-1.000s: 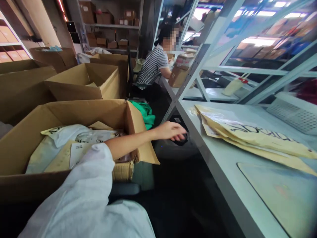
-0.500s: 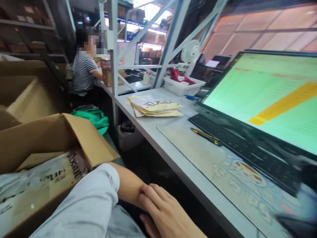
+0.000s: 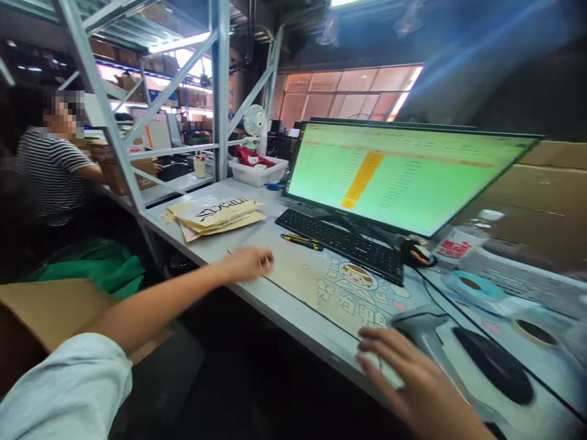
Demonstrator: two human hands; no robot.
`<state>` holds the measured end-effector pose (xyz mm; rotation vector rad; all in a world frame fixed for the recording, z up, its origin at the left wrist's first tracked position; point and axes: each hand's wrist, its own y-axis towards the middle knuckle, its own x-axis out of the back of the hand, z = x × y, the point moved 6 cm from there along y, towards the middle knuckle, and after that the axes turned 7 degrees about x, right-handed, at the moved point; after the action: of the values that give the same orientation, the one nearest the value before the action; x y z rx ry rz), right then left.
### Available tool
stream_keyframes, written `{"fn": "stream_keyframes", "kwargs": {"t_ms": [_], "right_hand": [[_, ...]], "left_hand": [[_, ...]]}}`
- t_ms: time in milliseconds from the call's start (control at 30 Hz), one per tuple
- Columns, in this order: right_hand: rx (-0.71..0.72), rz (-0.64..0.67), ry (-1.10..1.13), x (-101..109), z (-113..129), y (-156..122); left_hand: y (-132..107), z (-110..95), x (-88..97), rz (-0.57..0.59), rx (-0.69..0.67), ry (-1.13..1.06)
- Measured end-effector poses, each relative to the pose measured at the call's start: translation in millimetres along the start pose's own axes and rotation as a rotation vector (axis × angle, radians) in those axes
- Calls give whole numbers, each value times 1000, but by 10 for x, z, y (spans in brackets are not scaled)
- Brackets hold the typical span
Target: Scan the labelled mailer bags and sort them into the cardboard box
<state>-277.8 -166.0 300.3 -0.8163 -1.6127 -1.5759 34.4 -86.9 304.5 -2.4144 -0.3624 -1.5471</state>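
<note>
While the left hand point(image 3: 250, 263) is curled up small, I cannot tell if it has anything in it. It is by the near edge of the mat point(image 3: 293, 284), and it is too blurry to see if it touches. The bags point(image 3: 217, 214) lie in a pile on the desk point(image 3: 316, 330), just past that hand and apart from it. The right hand point(image 3: 413, 379) has its fingers loose and spread, with nothing between them. The scanner point(image 3: 433, 342) lies right beside it, but I cannot tell if they touch.

Past the hands, two pens point(image 3: 301, 241) lie in front of the keyboard point(image 3: 342, 244). Behind that stands the big screen point(image 3: 413, 177), all green with an orange stripe. A bottle point(image 3: 456, 241) stands near its right end, with a blue roll point(image 3: 493, 287) close by. A white basket point(image 3: 257, 174) sits behind the bags. Far left, a person point(image 3: 55, 174) in a stripy top sits near a brown box point(image 3: 121, 177).
</note>
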Motion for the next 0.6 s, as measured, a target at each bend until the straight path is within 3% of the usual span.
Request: {"fn": "stream_keyframes", "kwargs": {"t_ms": [67,133,200,300,367,467,600], "right_hand": [[-161,-134,-136,255,-606,-291],[-395,-233,-297,459,-1163,-655],[-533,-297,-373,574,-1550,-1005],[-679,-295,-389,562,-1923,-1435],[-736,-275,-380,489,-2073,-1645],[-796,-278,-387,385,-2214,-1862],[-801,-316,-403,296,-2288,-1983]], "left_hand": [[329,370,620,-250,177,81],[579,741,952,-341,336,160],[748,1088,1041,-328,486,204],[882,1451,952,-262,599,232],[921,1562,904,-261,616,251],[905,1560,958,-322,612,263],[697,1321,1295,-485,575,194]]}}
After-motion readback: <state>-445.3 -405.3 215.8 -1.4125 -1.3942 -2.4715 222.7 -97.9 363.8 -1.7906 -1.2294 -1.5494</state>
